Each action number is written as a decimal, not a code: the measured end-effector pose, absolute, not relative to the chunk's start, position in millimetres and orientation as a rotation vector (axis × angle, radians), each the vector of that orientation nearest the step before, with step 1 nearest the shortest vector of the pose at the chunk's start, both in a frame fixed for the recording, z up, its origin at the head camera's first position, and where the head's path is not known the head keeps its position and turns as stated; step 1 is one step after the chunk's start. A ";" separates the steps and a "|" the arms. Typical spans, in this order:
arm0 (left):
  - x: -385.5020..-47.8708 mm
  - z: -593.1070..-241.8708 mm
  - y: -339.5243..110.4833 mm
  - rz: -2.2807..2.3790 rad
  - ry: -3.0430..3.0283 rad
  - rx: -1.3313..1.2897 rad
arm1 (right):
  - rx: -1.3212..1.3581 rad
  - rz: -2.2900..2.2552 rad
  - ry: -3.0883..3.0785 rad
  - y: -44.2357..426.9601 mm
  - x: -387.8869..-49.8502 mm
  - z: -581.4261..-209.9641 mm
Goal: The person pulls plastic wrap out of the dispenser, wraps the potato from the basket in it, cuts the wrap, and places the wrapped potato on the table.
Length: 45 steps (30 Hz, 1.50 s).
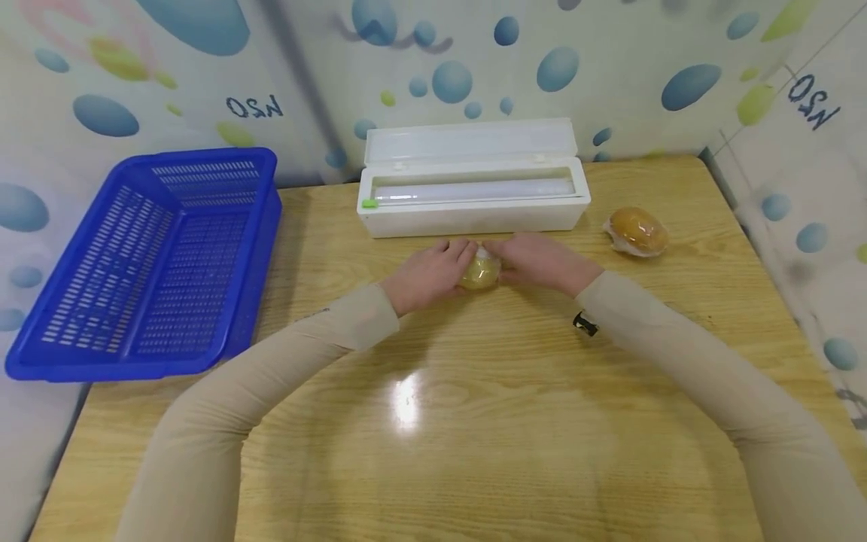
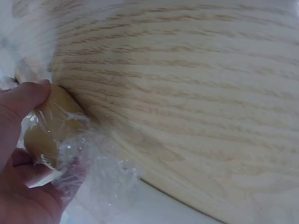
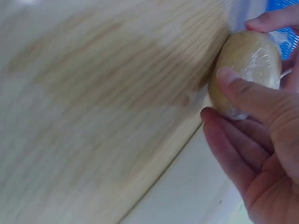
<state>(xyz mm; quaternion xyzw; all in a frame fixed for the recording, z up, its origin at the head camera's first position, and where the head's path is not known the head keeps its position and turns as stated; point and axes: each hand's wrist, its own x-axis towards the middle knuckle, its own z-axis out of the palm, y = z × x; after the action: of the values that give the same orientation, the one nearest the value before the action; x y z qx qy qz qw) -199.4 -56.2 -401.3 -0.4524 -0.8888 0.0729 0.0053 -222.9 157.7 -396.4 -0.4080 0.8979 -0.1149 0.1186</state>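
Note:
A pale yellow potato (image 1: 482, 274), with clear film around it, is between both hands near the front of a white film dispenser (image 1: 474, 220). My left hand (image 1: 432, 274) grips its left side; in the left wrist view the thumb lies on the potato (image 2: 64, 109) and loose, crumpled cling film (image 2: 100, 165) trails from it. My right hand (image 1: 542, 262) holds the other side. The right wrist view shows its thumb lying across the film-covered potato (image 3: 252, 53) and its fingers beneath. Part of the potato is hidden by the hands.
The dispenser's lid (image 1: 470, 143) stands raised, a roll of film (image 1: 474, 191) inside and a green slider (image 1: 369, 203) at its left end. A film-wrapped orange-brown round item (image 1: 637, 231) lies to the right. A blue plastic basket (image 1: 233, 301) stands at the left edge of the wooden table (image 1: 474, 436).

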 end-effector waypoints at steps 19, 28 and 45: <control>-204.1 -408.2 -70.6 -0.253 -3.021 -1.246 | -1.073 -0.273 2.692 141.2 -207.7 -392.8; -203.8 -411.1 -112.6 -0.513 -3.313 -0.772 | -0.925 -0.450 2.617 142.8 -211.3 -394.1; -198.2 -398.8 -138.1 -1.137 -3.219 -0.625 | -1.163 -0.673 2.425 122.1 -229.8 -398.6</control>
<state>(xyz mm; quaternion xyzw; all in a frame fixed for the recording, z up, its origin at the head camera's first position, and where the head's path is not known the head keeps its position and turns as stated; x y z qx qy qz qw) -198.2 -138.1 -398.8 -0.1776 -0.9149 -0.3233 -0.1637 -229.8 122.1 -398.6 -0.4125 0.8599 -0.2385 0.1833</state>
